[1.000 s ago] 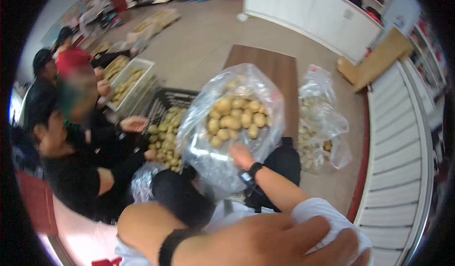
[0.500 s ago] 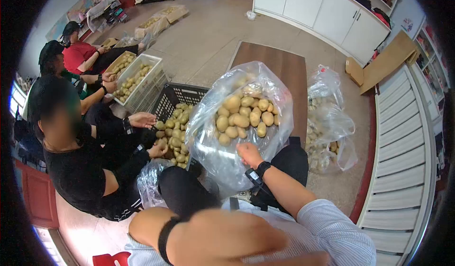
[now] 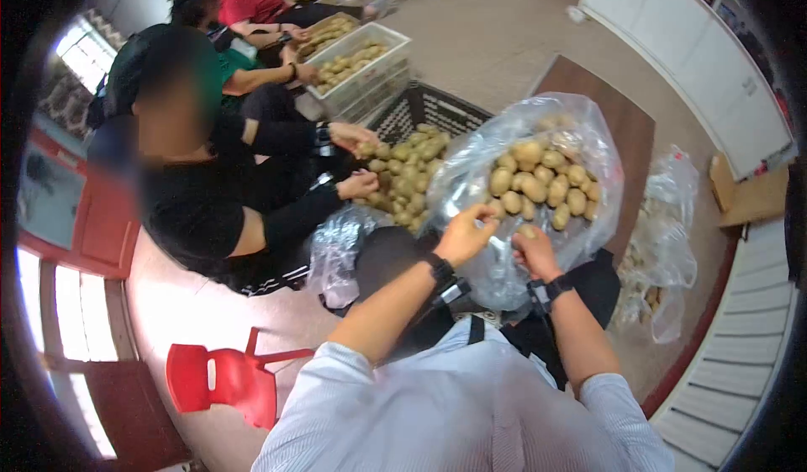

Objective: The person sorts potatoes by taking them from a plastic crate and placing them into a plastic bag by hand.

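A large clear plastic bag full of potatoes lies wide open before my knees. My left hand reaches over its near left rim, fingers bent around a potato at the edge of the pile. Close by on the right, my right hand is closed at the bag's near side, with a yellowish potato showing at its fingertips. Whether that hand also pinches the plastic is hidden. Dark bands with small devices sit on both my wrists.
On my left, a person in black handles potatoes at a black crate. Beyond stands a white crate of potatoes, with other people seated. A red chair is at lower left. More plastic bags lie right, near a radiator.
My left hand has swung from low in front of me up to the potatoes in the bag. My right hand stays by the bag's near side. The view has turned left.
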`<state>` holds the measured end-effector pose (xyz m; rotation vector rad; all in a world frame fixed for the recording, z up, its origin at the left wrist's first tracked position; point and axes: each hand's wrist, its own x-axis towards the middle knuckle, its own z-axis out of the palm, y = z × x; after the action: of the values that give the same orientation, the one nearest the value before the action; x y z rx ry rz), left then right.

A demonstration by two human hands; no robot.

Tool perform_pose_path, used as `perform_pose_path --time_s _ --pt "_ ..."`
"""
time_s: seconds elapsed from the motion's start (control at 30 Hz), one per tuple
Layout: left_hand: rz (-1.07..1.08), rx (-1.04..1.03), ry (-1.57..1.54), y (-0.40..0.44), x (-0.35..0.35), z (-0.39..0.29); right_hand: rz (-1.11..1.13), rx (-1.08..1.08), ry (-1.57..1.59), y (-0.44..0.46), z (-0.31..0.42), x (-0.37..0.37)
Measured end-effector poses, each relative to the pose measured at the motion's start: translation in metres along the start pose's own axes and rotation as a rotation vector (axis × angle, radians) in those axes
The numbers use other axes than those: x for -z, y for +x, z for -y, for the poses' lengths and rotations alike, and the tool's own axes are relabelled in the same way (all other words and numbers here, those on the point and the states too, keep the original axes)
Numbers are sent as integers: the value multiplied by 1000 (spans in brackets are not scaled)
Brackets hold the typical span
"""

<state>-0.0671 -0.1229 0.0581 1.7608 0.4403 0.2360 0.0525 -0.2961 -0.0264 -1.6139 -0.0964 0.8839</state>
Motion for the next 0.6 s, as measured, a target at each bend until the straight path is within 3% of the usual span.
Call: perform_pose_path --time_s 0.1,0.13,0.23,0.4,0.5,0.6 --pt "88 265 -81 -1 5 14 46 -54 -8 -18 28 -12" --pt "93 261 -82 2 4 20 60 -81 36 -24 35 -14" --pt "137 475 -300 5 -1 31 96 -22 14 -24 35 -26" --pt "316 589 -526 8 -6 35 156 88 -51 -35 44 -47" --pt "386 623 -703 13 -4 44 168 302 -149 -25 34 -52" --pt "303 564 -765 17 -3 60 178 214 -169 -26 32 -45"
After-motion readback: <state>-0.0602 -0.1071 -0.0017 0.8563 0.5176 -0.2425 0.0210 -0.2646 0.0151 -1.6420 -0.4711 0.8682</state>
